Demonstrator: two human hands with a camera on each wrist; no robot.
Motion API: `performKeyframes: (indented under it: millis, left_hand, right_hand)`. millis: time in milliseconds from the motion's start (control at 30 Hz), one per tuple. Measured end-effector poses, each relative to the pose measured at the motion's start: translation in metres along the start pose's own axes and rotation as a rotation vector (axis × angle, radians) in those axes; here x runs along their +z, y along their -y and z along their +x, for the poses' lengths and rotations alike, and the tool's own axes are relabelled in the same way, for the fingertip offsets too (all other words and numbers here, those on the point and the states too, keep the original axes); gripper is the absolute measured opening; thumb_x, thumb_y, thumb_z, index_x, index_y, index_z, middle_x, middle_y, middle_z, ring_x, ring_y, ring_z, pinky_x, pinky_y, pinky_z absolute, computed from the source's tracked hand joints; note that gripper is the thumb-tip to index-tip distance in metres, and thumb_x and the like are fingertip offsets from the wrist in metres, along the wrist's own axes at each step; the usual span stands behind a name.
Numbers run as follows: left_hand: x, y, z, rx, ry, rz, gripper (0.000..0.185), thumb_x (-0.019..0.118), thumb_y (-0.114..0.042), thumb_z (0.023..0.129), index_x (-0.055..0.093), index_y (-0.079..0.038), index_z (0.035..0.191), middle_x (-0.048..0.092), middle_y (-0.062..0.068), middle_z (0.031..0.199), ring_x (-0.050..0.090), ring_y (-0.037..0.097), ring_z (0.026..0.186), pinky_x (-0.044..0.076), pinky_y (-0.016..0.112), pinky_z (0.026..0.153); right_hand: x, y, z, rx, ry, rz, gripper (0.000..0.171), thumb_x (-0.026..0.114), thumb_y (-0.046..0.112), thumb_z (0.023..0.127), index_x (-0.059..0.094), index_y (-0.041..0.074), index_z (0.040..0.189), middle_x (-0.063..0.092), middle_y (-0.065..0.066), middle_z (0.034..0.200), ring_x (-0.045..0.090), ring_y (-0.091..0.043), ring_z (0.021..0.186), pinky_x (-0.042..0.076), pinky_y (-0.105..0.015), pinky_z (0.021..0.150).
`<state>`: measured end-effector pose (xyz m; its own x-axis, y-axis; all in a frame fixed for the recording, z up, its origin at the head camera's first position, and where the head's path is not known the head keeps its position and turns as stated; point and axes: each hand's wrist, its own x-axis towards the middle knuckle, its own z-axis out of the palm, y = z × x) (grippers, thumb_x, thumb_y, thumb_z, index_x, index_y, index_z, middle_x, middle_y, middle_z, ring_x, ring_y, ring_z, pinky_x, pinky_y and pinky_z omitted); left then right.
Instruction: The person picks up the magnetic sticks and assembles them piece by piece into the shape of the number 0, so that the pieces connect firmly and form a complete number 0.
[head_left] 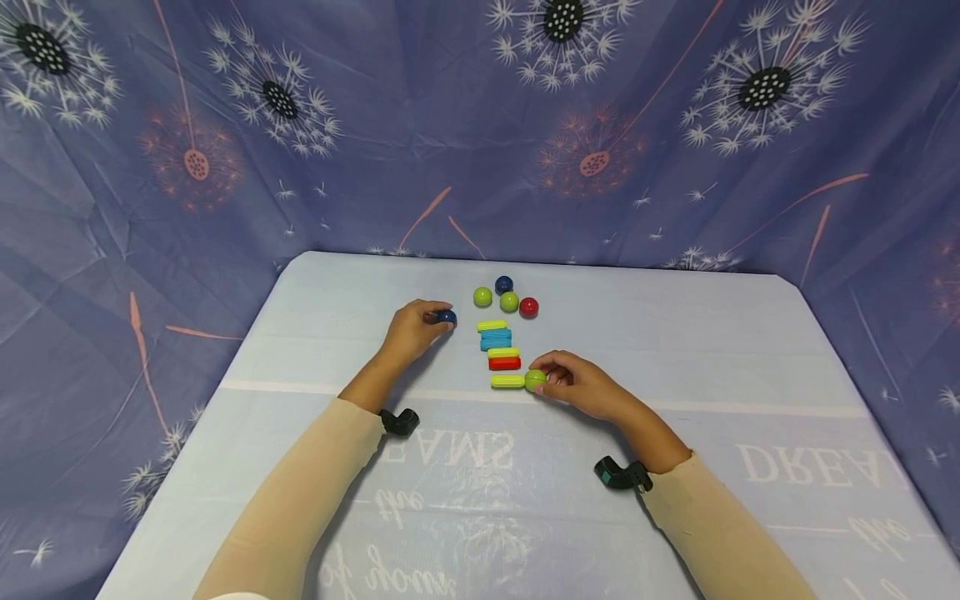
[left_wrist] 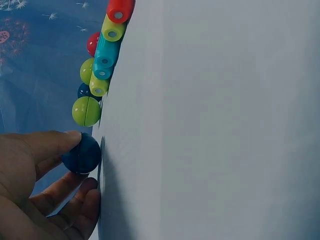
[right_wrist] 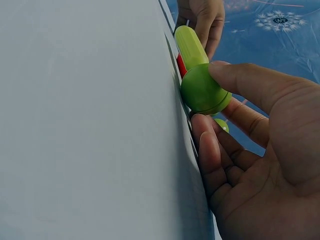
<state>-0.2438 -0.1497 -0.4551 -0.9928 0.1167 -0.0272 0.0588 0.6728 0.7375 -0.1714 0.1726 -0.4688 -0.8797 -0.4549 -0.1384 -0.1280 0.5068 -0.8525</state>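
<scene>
My left hand (head_left: 414, 333) pinches a dark blue ball (left_wrist: 82, 155) between thumb and fingers, just over the table at the left of the group. With thumb and fingertips, my right hand (head_left: 581, 383) holds a green ball (right_wrist: 202, 90) at the right end of a yellow-green ridged rod (head_left: 507, 382). Ball and rod line up end to end. Behind that rod lie a red rod (head_left: 505, 364), a yellow-green rod (head_left: 503, 353), two light blue rods (head_left: 496, 339) and another yellow-green rod (head_left: 492, 326), stacked in a column. Metallic discs show on several rod ends in the left wrist view.
Loose balls sit beyond the rods: a green ball (head_left: 482, 297), a dark blue ball (head_left: 504, 285), a second green ball (head_left: 509, 302) and a red ball (head_left: 528, 307). A pale printed cloth covers the table (head_left: 712, 350). A blue dandelion-patterned curtain (head_left: 450, 125) hangs behind the far edge.
</scene>
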Motion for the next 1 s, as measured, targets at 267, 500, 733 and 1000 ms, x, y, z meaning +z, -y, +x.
performKeyframes:
  millis: [267,500,733,1000]
  left_hand:
    - [0.000,-0.002,-0.008,-0.013,0.031,-0.004,0.037,0.075,-0.021,0.092,0.070,-0.014,0.127,0.067,0.013,0.121,0.064,0.029,0.110,0.054,0.040,0.087]
    - [0.003,-0.006,-0.018,-0.029,0.061,-0.023,0.035,0.076,-0.022,0.091,0.071,-0.014,0.124,0.069,0.012,0.120,0.065,0.027,0.109,0.054,0.040,0.090]
    - [0.005,-0.011,-0.031,-0.028,0.079,-0.023,0.032,0.077,-0.020,0.090,0.072,-0.013,0.121,0.070,0.011,0.115,0.067,0.025,0.104,0.055,0.040,0.089]
    - [0.008,-0.014,-0.043,-0.018,0.097,-0.019,0.032,0.077,-0.019,0.089,0.072,-0.013,0.120,0.071,0.009,0.113,0.067,0.023,0.101,0.056,0.039,0.088]
  right_hand:
    - [0.000,0.000,0.000,-0.004,-0.002,0.000,0.034,0.073,0.024,0.094,0.065,0.017,0.126,0.061,-0.005,0.103,0.054,-0.020,0.092,0.047,-0.023,0.078]
    - [0.001,-0.003,0.001,-0.002,-0.010,-0.001,0.035,0.073,0.023,0.094,0.064,0.016,0.128,0.061,-0.005,0.103,0.053,-0.020,0.091,0.046,-0.023,0.078]
    - [0.003,0.002,0.000,0.013,-0.014,-0.004,0.036,0.070,0.014,0.095,0.063,0.008,0.130,0.061,-0.009,0.104,0.052,-0.023,0.092,0.044,-0.022,0.076]
    - [-0.002,0.032,-0.012,0.010,-0.006,0.016,0.033,0.069,0.011,0.095,0.063,0.005,0.127,0.060,-0.011,0.102,0.052,-0.024,0.091,0.044,-0.022,0.076]
